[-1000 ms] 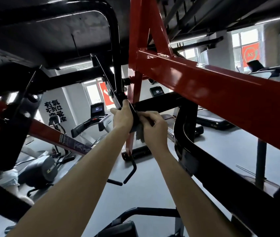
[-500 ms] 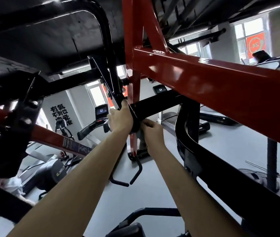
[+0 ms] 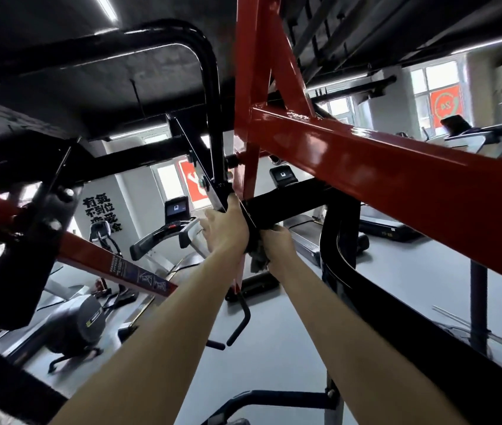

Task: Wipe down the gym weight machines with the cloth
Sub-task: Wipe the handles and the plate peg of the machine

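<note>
I look up from under a weight machine with a red frame beam and black bars. My left hand grips the lower end of a black bent bar where it meets a bracket. My right hand holds a grey cloth bunched against the underside of a black crossbar, just right of my left hand. Most of the cloth is hidden between the two hands.
A thick black curved tube runs down the right, close to my right forearm. A black hook handle hangs below the hands. Treadmills and an exercise bike stand on the grey floor behind. A black plate fills the left.
Both hands have shifted slightly up along the joint, the right hand tucking closer under the crossbar with the cloth. The view has tilted a little.
</note>
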A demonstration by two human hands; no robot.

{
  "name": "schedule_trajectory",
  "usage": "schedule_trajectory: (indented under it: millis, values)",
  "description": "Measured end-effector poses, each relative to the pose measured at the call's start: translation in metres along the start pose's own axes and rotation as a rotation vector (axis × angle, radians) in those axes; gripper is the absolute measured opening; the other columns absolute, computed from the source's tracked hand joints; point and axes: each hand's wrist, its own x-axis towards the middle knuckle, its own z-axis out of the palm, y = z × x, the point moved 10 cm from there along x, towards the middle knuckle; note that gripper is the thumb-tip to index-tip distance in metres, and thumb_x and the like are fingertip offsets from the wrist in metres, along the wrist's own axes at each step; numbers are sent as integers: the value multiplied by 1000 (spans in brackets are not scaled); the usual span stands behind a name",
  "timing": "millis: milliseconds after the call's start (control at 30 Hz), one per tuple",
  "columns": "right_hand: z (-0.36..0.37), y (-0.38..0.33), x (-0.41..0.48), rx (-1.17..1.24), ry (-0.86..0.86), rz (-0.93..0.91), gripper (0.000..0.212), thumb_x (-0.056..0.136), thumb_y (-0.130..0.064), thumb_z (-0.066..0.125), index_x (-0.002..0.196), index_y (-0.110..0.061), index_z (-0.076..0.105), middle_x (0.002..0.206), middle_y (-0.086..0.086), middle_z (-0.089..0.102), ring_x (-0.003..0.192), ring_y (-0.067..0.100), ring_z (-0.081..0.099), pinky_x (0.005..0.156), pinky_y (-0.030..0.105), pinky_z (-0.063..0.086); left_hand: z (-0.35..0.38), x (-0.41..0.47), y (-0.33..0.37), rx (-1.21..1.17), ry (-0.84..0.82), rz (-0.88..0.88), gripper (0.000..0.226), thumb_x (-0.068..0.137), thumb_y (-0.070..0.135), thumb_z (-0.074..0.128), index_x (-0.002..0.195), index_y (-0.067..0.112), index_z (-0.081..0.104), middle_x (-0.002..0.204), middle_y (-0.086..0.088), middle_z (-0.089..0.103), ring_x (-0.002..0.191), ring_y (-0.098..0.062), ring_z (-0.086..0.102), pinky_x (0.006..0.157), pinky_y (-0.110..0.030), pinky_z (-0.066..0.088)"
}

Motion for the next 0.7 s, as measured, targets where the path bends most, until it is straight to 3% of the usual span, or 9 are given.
schedule_trajectory:
  millis: [167,267,300,367,467,533,600,700]
  values:
    - [7,11,-1,0,-39,44,32,98,7,47,73,-7,63,58,10,61,41,19,56,42,24,44,-4,3,-1,-64,4,-22,83,97,66,35,156,8,30,157,-16,35,144,-35,34,116,-53,29]
    - [2,20,-15,8,-138,44,12,97,-4,61,97,0,72,83,26,62,49,25,54,46,33,39,-8,0,0,-83,9,-26,85,96,68,35,156,8,31,156,-16,37,143,-35,36,117,-54,30]
    - [-1,21,-20,35,-161,36,15,97,-7,64,107,-2,74,89,28,63,50,26,55,47,32,40,-8,-1,-1,-72,12,-36,83,97,67,35,156,8,31,156,-16,37,143,-35,35,116,-54,29]
    - [-7,13,-34,80,-146,10,20,98,-10,67,115,-6,76,94,25,70,60,28,63,48,31,48,-10,-3,-1,-31,13,-44,79,100,65,34,156,9,30,158,-16,34,145,-36,33,114,-53,27]
    - [-11,-9,-64,110,-126,-19,21,97,-9,70,117,-7,76,101,19,77,78,29,72,64,34,57,-14,-9,5,-48,-29,-48,83,101,67,31,160,10,23,163,-18,25,149,-37,26,118,-55,25]
    - [-12,-31,-92,54,-107,-72,17,96,-9,71,112,-10,77,99,15,78,77,27,74,65,33,58,-8,-16,1,-81,-94,-74,84,101,68,29,161,10,22,164,-21,22,151,-38,23,121,-56,22]
    - [-16,-50,-122,-31,-68,-143,13,98,-9,70,106,-14,77,90,11,79,68,23,72,56,30,56,-6,-34,-7,-80,-128,-91,77,100,63,34,156,11,31,160,-22,28,147,-41,28,121,-57,23]
    - [-31,-83,-158,-171,75,-284,9,97,-11,72,101,-17,75,78,-3,77,61,10,71,47,23,52,-35,-89,-1,-197,-13,88,45,100,41,53,136,14,50,146,-14,38,136,-33,38,115,-48,31]
